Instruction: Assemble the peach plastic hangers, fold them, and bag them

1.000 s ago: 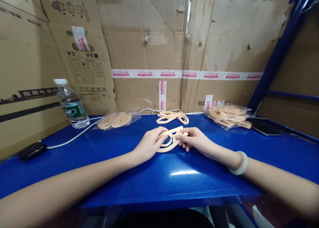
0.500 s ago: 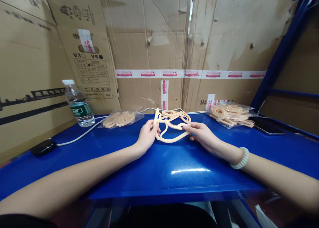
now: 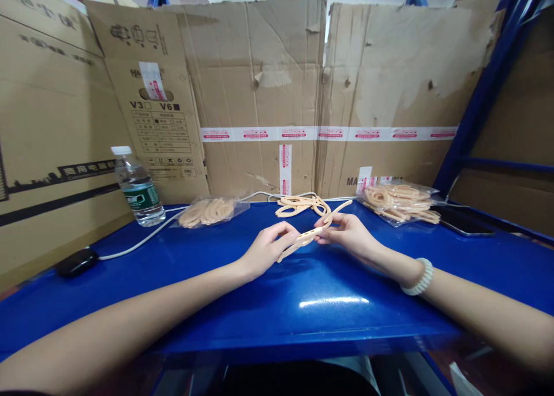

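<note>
My left hand [image 3: 269, 248] and my right hand [image 3: 351, 235] hold a thin beige piece [image 3: 310, 232] between them, just above the blue table. The piece is seen nearly edge-on, with a row of small slots along its edge and a narrow strip rising past my right fingers. On the left, thumb and fingers pinch its near end; on the right, they close around its far part. Its exact kind is not clear. Right behind it lie several flat beige curved pieces [image 3: 298, 200] with open loops.
A bag of beige pieces [image 3: 208, 211] lies at left, a fuller bag [image 3: 398, 202] at right beside a dark phone [image 3: 465, 221]. Farther left are a water bottle [image 3: 141, 191] and a black mouse-like object [image 3: 77, 262] with a white cable. Cardboard [image 3: 259, 96] walls the back.
The beige piece has been turned from facing me with its loops showing to nearly edge-on, and lowered slightly. My left hand has shifted a little right and down. The view tilted up slightly.
</note>
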Available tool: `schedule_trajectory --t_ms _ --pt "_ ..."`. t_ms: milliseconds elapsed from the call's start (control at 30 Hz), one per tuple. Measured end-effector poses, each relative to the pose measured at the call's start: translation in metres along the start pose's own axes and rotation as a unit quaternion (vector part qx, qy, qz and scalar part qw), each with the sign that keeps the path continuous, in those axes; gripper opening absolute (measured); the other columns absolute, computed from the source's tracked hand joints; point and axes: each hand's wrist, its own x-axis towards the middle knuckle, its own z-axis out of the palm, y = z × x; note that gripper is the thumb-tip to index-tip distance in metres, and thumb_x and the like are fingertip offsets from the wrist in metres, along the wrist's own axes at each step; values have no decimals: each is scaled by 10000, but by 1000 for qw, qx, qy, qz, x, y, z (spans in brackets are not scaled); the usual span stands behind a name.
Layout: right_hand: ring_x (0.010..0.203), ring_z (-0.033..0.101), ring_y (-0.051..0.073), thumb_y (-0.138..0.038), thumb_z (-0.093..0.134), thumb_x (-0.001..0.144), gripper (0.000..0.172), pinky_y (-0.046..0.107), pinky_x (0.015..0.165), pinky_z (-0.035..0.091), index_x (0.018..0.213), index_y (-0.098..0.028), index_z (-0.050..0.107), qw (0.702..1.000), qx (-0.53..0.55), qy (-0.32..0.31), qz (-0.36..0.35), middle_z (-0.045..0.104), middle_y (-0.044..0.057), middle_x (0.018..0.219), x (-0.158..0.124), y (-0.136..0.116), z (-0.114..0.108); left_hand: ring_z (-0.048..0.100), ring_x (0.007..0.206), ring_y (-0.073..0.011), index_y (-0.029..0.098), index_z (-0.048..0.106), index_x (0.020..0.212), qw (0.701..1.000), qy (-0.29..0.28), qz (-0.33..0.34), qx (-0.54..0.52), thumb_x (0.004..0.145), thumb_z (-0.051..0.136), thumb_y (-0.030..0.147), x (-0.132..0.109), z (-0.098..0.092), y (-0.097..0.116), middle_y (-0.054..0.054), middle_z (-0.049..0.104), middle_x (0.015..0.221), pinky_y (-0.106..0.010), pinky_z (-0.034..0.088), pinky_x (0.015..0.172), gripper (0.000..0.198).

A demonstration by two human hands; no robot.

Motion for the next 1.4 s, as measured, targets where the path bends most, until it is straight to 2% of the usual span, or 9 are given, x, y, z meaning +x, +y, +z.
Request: schedule_trajectory --t_ms 200,500,600,833,1067,1167,1267,1333,1400 --pt "650 640 181 -312 720 707 143 305 626 509 730 -175 687 953 -246 -26 -174 692 43 707 -3 -2 -1 663 892 -205 186 519 1163 995 -68 -49 -55 863 488 462 5 2 -17 -86 695 1023 -312 508 765 408" --pt "726 610 182 -311 523 917 214 298 665 471 773 -203 638 854 -393 -77 -332 656 63 803 -10 -6 5 577 619 -154 158 676 911 984 -107 26 141 914 463 405 5 2 -12 -18 652 702 -227 393 547 326" --pt "735 591 177 -272 394 973 312 283 644 446 799 -193 640 790 -480 -97 -369 646 82 824 -9 -9 1 525 560 -141 170 649 813 969 -102 69 213 954 409 337 8 1 -9 3 594 624 -233 339 545 324" --pt "695 521 149 -204 440 986 285 271 622 397 749 -190 596 549 -607 -74 -570 608 32 736 -6 -9 -2 500 562 -163 169 566 703 936 -109 130 308 938 439 233 14 0 -13 -5 516 587 -255 310 587 274" --pt "735 548 142 -131 508 947 255 267 673 440 703 -189 554 475 -595 -103 -641 581 3 698 -10 -15 2 425 531 -136 170 528 663 957 -117 109 241 912 452 211 12 -4 -9 17 457 564 -262 294 590 264" --pt "738 573 146 -144 490 953 253 277 691 467 720 -202 570 544 -561 -107 -615 607 8 714 -7 -17 0 445 520 -120 171 525 639 978 -120 65 157 905 475 261 13 -6 -9 19 481 560 -239 337 570 285" --pt "746 608 160 -143 448 952 230 290 673 490 795 -176 613 691 -510 -33 -511 650 52 768 6 -18 -16 511 456 -134 167 561 731 991 -128 -19 37 910 447 387 14 -9 -16 4 540 547 -231 382 482 305" --pt "726 627 165 -165 490 910 154 296 665 507 856 -155 634 804 -479 -47 -349 675 65 810 16 -20 -35 561 438 -166 147 580 833 988 -125 -79 -51 892 442 418 17 -11 -21 -25 587 560 -252 425 440 310" --pt "620 610 149 -180 530 854 172 275 592 498 984 -133 633 869 -455 -129 -142 670 44 760 23 -23 -54 622 501 -193 124 588 922 978 -101 -123 -133 868 466 384 21 -15 -25 -69 644 638 -286 493 477 292"
